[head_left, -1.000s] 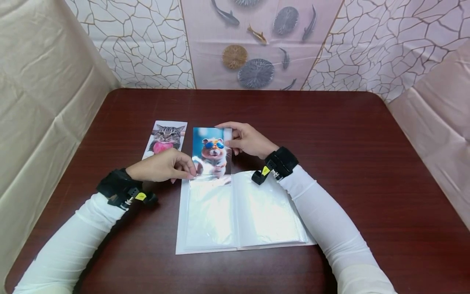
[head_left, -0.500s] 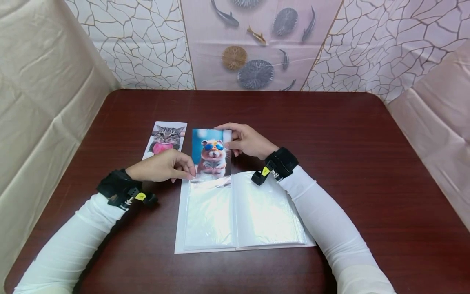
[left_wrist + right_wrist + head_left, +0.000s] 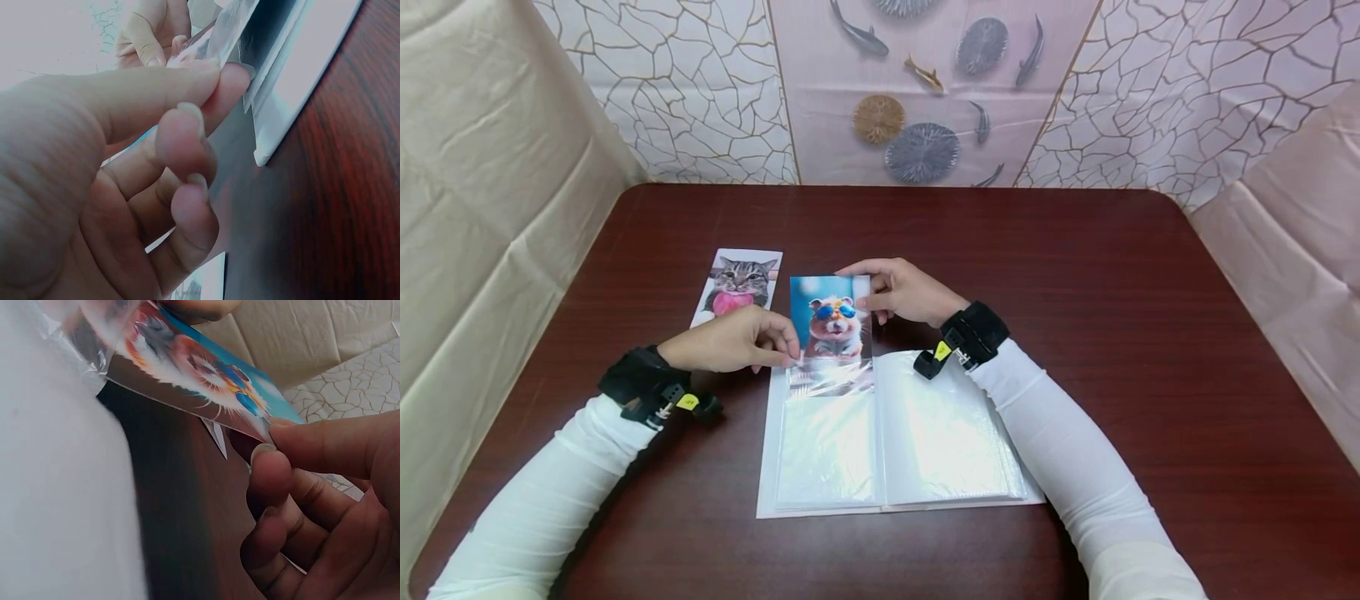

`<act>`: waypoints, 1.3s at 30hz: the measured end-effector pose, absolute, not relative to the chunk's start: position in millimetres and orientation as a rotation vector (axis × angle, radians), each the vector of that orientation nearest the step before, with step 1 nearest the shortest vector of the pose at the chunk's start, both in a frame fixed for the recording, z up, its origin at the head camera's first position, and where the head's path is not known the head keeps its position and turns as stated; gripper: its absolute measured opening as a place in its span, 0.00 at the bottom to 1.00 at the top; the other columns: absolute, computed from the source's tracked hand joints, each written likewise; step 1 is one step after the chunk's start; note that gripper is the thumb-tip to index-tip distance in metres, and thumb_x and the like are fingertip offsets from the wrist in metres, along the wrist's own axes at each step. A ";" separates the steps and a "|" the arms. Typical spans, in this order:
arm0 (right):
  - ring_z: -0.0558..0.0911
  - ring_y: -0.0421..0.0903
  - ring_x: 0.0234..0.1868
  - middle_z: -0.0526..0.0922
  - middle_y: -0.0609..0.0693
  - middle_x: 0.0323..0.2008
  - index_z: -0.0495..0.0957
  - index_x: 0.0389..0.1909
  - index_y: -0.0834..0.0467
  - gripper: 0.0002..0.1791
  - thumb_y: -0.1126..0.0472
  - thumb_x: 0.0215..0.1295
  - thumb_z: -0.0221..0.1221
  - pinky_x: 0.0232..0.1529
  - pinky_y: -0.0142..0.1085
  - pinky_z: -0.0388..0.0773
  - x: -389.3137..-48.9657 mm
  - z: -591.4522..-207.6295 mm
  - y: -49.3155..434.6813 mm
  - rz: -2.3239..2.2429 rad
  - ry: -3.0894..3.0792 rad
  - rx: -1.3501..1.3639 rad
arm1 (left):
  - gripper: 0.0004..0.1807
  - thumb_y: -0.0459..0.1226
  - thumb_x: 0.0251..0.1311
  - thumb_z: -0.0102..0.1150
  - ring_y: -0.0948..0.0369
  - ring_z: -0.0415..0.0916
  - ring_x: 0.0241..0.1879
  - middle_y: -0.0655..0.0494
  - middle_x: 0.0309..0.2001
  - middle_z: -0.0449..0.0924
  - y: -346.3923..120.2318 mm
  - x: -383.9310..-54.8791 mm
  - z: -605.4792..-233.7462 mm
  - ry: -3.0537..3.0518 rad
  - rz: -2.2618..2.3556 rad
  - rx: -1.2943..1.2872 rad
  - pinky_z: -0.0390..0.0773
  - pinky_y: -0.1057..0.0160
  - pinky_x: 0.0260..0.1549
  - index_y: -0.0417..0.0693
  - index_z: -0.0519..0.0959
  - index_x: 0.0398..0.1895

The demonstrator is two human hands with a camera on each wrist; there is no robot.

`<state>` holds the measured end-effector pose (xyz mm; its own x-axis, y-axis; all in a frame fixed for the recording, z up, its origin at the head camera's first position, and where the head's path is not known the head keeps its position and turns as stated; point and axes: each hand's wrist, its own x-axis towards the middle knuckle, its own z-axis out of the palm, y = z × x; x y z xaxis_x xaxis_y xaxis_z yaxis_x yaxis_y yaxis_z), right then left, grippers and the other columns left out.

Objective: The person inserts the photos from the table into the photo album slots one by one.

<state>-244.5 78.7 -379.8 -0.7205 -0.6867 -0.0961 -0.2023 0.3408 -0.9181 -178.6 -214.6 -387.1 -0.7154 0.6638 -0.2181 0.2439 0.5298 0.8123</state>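
A photo of a hamster in sunglasses [image 3: 835, 321] has its lower part inside the clear left-page sleeve of an open photo album [image 3: 955, 433]. My right hand [image 3: 910, 292] pinches the photo's right edge near the top between thumb and fingers; the right wrist view shows the thumb on its printed face. At the sleeve's upper left corner, my left hand [image 3: 741, 337] pinches the clear plastic edge between thumb and index finger, as the left wrist view [image 3: 150, 106] of this hand shows. Its other fingers curl loosely.
A cat photo [image 3: 741, 283] lies on the dark wooden table [image 3: 1075, 267] behind my left hand, partly covered by it. Beige cloth [image 3: 490, 208] hangs at the left side, and a patterned cloth [image 3: 925, 92] stands behind the far table edge.
The hamster photo has slid toward me, with more of it now inside the sleeve. My right hand has moved slightly down with it; my left hand stays at the sleeve corner.
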 end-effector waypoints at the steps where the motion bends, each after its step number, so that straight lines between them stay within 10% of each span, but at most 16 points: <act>1: 0.75 0.62 0.26 0.75 0.52 0.21 0.76 0.66 0.54 0.24 0.68 0.71 0.60 0.32 0.39 0.78 -244.5 -379.9 78.7 -1.360 2.141 -0.778 | 0.03 0.35 0.64 0.67 0.56 0.75 0.25 0.52 0.35 0.86 -214.5 -178.6 -387.2 2.258 1.088 0.735 0.79 0.63 0.23 0.47 0.84 0.39; 10: 0.76 0.65 0.27 0.76 0.52 0.20 0.78 0.64 0.55 0.21 0.66 0.71 0.60 0.33 0.41 0.79 -242.9 -377.9 78.8 -1.321 2.146 -0.794 | 0.19 0.34 0.63 0.67 0.56 0.77 0.29 0.52 0.34 0.86 -215.2 -180.6 -386.9 2.224 1.134 0.736 0.77 0.66 0.30 0.48 0.77 0.57; 20: 0.77 0.61 0.26 0.83 0.52 0.25 0.79 0.62 0.56 0.20 0.65 0.72 0.60 0.34 0.41 0.80 -242.4 -377.3 79.4 -1.312 2.123 -0.794 | 0.57 0.34 0.60 0.71 0.56 0.82 0.34 0.54 0.37 0.86 -214.0 -177.9 -384.7 2.275 1.138 0.694 0.82 0.65 0.33 0.63 0.43 0.83; 39: 0.78 0.55 0.24 0.87 0.49 0.29 0.83 0.57 0.56 0.15 0.64 0.72 0.60 0.31 0.37 0.78 -242.0 -378.5 78.5 -1.253 2.106 -0.782 | 0.49 0.32 0.61 0.70 0.53 0.80 0.28 0.52 0.35 0.87 -213.2 -178.9 -384.4 2.242 1.171 0.675 0.79 0.63 0.26 0.56 0.52 0.81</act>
